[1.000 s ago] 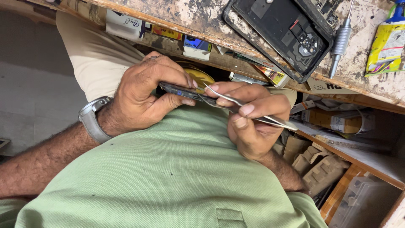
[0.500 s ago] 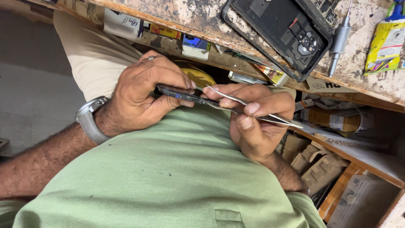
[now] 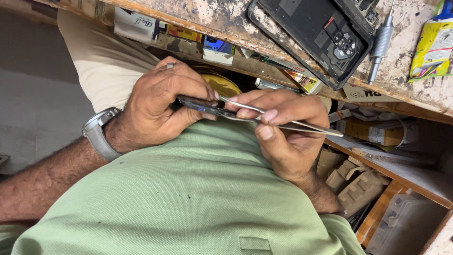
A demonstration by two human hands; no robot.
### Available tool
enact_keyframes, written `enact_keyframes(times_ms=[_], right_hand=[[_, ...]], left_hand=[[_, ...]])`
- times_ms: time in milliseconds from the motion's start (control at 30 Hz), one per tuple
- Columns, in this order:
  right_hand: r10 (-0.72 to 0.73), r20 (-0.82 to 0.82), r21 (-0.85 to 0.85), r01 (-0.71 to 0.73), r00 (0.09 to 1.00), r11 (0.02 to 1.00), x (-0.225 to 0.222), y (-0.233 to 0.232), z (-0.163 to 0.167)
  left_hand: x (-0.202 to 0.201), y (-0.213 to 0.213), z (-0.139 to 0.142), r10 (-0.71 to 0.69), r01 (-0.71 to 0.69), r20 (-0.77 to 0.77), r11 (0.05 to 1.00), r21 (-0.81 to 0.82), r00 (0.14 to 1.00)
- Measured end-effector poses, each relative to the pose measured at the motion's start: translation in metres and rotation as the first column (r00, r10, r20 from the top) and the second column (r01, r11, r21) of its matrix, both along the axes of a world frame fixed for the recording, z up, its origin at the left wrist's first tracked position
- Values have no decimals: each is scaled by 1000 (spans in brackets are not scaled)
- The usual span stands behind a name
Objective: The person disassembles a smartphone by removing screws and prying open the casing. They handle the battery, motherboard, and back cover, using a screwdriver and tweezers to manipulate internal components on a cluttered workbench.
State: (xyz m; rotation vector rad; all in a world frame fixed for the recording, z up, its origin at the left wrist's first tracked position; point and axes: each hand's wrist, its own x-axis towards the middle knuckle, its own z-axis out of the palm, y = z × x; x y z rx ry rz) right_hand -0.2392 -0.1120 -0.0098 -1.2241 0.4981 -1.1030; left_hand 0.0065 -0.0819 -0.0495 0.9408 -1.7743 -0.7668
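My left hand [image 3: 160, 106], with a grey watch [image 3: 99, 134] on its wrist, grips a thin dark phone part [image 3: 200, 105] edge-on in front of my green shirt. My right hand [image 3: 283, 141] pinches metal tweezers [image 3: 306, 126]. Their tips rest against the top edge of the dark part, close to my left thumb. The two hands touch over the part, and fingers hide its middle.
A worn workbench [image 3: 222, 16] runs along the top, carrying an opened black phone back [image 3: 306, 33], a silver screwdriver [image 3: 380, 42] and a yellow packet [image 3: 432, 45]. Below it are shelves with small boxes [image 3: 368, 132], a yellow round tin [image 3: 224, 85] and cardboard trays [image 3: 358, 184].
Both hands have drifted slightly up and to the left together. The tweezers stay against the dark part, and both grips are the same.
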Motion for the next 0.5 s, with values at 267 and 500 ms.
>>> enact_keyframes(times_ms=[267, 500], right_hand=[[77, 119, 209, -101, 990, 973, 1, -1, -6], [110, 232, 398, -197, 966, 896, -5, 2, -16]], left_hand=[[0, 0, -3, -32, 32, -9, 999, 3, 999], [0, 1, -3, -39, 39, -30, 999, -4, 999]])
